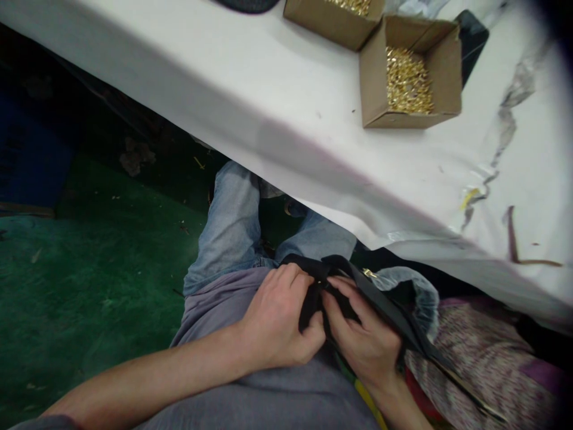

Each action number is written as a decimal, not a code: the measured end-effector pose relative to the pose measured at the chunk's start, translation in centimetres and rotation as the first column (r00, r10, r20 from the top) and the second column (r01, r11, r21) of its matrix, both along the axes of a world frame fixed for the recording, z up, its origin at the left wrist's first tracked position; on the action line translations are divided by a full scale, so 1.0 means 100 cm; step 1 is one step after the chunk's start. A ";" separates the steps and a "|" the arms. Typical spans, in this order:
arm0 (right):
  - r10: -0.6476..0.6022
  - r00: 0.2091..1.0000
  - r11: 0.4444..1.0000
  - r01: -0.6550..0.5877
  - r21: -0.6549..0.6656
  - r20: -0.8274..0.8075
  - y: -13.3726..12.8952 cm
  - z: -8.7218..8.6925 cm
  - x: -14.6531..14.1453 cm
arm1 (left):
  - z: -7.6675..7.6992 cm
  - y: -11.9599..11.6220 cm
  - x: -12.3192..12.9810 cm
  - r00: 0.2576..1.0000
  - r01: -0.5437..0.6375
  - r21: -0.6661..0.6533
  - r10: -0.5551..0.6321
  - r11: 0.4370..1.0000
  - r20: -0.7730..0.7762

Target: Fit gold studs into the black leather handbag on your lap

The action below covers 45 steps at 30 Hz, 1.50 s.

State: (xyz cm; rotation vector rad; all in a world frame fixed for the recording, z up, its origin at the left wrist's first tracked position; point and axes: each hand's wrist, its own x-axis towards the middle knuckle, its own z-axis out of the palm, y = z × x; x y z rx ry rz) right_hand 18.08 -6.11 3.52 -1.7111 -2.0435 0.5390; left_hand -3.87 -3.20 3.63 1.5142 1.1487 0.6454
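A black fabric piece [380,298] with gold-coloured metal fittings lies across my lap and stretches toward the lower right. My left hand [280,316] is closed on its near edge, thumb and fingers bent inward. Opposite it, my right hand [364,337] grips the same piece, with fingers tucked into a fold. Between the fingertips a small gold-coloured bit shows, too small to name. Clear plastic wrap [414,283] covers a curved part beside a gold-coloured fitting [369,273].
On the white-covered table [268,89] stand a cardboard box [376,110] of small gold-coloured metal parts and a second such box [324,24]. The cover is torn at the right. Someone's speckled sleeve or garment [483,340] is close on my right.
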 end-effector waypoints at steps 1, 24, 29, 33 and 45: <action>0.000 1.000 1.000 0.000 -0.005 0.000 0.000 0.000 0.001 | 0.000 0.000 0.000 1.000 0.000 -0.008 0.000 1.000 -0.008; -0.088 0.995 0.995 0.086 -0.047 -0.047 0.006 0.006 0.011 | 0.007 0.007 0.014 0.982 0.092 0.082 -0.077 0.992 -0.173; 0.140 0.985 0.990 -0.139 -0.021 0.097 0.027 0.012 0.010 | 0.007 0.014 0.021 0.921 0.152 0.135 -0.091 0.979 -0.378; 0.204 0.976 0.976 -0.197 -0.096 0.074 0.043 0.011 0.002 | 0.005 0.023 0.018 0.892 0.171 0.072 -0.123 0.983 -0.436; 0.345 0.929 0.910 -0.366 -0.197 -0.132 0.074 0.005 0.001 | -0.001 0.036 0.016 0.927 0.075 0.027 -0.060 0.997 -0.371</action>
